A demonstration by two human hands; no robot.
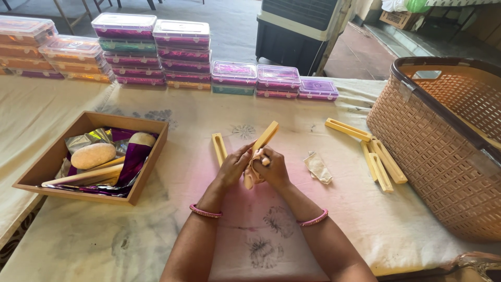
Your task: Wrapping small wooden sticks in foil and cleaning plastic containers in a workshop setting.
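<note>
Pale yellow is the slotted bar [266, 137] gripped above a cream cloth [252, 175], with a pink bangle [205, 212] on each wrist. Left of the bar, the brown wooden tray [146, 172] holds purple and silver foil [130, 156]. Right of it stands a peach woven basket [443, 156], dark brown at the rim. The off-white table cover [78, 240] shows faint grey floral prints.

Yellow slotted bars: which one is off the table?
The yellow bar gripped by both the left hand and right hand, tilted up; the other bars lie flat on the cloth.
</note>
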